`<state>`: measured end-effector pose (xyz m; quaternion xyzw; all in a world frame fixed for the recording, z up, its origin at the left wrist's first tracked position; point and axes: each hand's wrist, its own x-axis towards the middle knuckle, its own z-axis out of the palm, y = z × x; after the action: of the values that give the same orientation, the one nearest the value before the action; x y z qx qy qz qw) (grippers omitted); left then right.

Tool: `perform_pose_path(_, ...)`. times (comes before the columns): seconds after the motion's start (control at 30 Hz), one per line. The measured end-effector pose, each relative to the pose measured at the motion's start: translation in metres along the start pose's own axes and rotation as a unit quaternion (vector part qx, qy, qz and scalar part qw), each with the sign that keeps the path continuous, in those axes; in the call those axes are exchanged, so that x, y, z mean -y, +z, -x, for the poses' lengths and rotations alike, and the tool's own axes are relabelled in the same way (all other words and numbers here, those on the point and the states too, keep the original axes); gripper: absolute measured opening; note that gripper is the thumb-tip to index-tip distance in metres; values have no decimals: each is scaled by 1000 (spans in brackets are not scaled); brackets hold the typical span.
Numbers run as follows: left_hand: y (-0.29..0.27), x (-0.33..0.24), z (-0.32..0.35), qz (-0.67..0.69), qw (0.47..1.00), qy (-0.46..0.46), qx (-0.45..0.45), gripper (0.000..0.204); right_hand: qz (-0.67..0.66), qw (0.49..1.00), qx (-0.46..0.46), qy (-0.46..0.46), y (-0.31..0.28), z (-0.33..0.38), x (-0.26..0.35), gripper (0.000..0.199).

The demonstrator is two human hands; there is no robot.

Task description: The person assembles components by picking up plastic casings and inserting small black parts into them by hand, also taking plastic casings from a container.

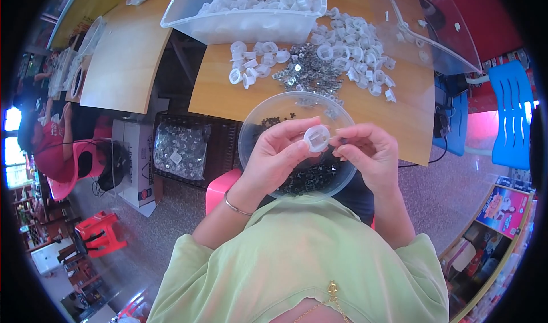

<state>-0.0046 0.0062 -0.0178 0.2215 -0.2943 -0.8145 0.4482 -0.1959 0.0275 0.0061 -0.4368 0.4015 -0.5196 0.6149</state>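
Observation:
My left hand pinches a small white plastic ring between thumb and fingers, over a clear round bowl. My right hand touches the ring's right side with its fingertips; whether it holds a small part is hidden. The bowl on my lap contains small dark parts. On the wooden table beyond the bowl lie loose white rings and a pile of small metal pieces.
A clear bin full of white rings stands at the table's far side, a clear lid to its right. A bag of metal parts sits in a crate below left. Blue chair right, pink stools left.

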Motion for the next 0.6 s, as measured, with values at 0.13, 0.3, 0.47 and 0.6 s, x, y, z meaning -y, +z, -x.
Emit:
perform_pose_path(0.13, -1, 2, 0, 5, 1000, 1, 3, 38, 0, 1000, 1, -13, 1, 0, 0, 24)
perform_pose_path(0.3, -1, 3, -1, 7, 1000, 8, 13, 39, 19, 1000, 5, -23, 0, 1, -1, 25)
perform_pose_path(0.47, -1, 3, -1, 5, 1000, 7, 8, 38, 31, 999, -12, -29, 4, 1, 3, 22)
perform_pose_path(0.6, 0, 3, -1, 2, 1000, 1, 8, 38, 33, 993, -5, -116, 4, 1, 2, 19)
